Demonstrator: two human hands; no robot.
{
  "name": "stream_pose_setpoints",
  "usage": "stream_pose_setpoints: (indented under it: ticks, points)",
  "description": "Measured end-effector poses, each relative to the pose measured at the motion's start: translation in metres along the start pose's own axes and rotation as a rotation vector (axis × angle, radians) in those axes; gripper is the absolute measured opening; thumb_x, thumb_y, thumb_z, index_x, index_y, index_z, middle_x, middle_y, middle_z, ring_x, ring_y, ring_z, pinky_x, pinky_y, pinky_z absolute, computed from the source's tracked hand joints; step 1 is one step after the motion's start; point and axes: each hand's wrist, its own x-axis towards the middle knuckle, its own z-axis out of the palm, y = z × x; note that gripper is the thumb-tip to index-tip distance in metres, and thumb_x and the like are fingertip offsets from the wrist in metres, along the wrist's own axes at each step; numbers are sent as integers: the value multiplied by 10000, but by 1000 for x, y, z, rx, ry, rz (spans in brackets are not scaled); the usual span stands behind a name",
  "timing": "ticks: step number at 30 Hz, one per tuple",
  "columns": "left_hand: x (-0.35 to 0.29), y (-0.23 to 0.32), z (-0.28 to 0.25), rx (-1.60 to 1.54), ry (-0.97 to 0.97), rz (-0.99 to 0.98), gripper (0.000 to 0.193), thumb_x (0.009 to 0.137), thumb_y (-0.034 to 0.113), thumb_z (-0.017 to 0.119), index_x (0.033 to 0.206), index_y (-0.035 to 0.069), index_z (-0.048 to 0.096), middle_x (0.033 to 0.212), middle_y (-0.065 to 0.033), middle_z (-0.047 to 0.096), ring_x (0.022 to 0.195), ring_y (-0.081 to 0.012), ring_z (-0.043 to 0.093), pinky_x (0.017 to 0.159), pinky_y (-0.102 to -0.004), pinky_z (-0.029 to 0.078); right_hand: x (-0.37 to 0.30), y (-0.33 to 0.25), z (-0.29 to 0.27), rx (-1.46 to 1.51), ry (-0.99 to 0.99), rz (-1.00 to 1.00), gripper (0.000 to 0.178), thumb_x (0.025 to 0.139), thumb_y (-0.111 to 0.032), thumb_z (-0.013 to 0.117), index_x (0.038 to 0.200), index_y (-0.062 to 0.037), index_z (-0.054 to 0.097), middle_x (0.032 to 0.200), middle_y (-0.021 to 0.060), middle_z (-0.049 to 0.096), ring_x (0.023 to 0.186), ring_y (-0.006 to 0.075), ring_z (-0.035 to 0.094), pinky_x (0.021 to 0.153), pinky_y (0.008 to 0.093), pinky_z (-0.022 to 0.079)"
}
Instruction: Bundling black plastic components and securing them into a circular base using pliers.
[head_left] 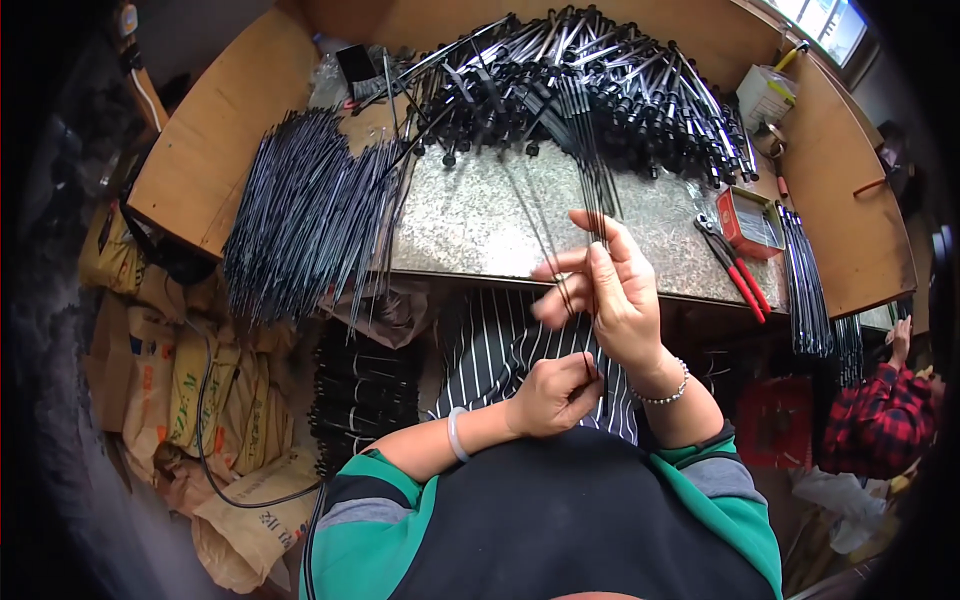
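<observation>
Thin black rods (598,190) stand nearly upright in a small bunch over the front of the table. My right hand (625,295), with a beaded bracelet on its wrist, pinches the bunch between thumb and forefinger. Its other fingers are spread and blurred, and one or two rods (540,215) slant away beside them, also smeared by motion. Below it, in front of my chest, my left hand (555,395) is closed like a fist. A thin dark end shows at its thumb and forefinger, seemingly the lower part of the rods; the rest of its grip is hidden.
A speckled tabletop (470,215) bears a big heap of silvery rods with black ends (610,85). Many black rods (310,210) overhang its left edge. Red-handled pliers (735,265) lie by a red box (750,222). Sacks (215,400) lie at left; another person (880,420) is at right.
</observation>
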Motion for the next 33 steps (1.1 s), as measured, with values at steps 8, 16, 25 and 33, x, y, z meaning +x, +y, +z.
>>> stream_pose_setpoints:
  ticks: [8,16,25,33]
  points:
    - [29,13,-29,116,95,153,187,754,45,599,936,6,579,703,-77,517,557,-150,510,506,-272,437,-14,-21,-11,25,37,-35,271,970,-150,362,1184,8,411,549,-18,408,364,24,311,339,158,267]
    - [127,44,-57,-156,391,-61,156,881,110,576,762,9,573,589,66,474,527,7,386,458,-166,301,-25,-32,-18,-138,65,-24,163,953,-135,415,1065,-21,447,531,1,449,363,38,335,339,163,256]
    - [130,34,-147,147,609,-2,227,892,102,522,672,72,480,608,88,404,529,6,305,452,-174,245,-29,-45,-58,-116,171,-74,160,963,-121,378,1028,-5,468,608,70,543,350,39,382,347,148,294]
    - [140,10,-185,1080,676,-260,509,814,439,613,1049,-2,522,992,-132,565,834,-210,563,728,-336,464,-36,-70,-77,-41,124,-12,333,974,-129,323,1213,81,423,557,16,453,325,11,294,305,145,248]
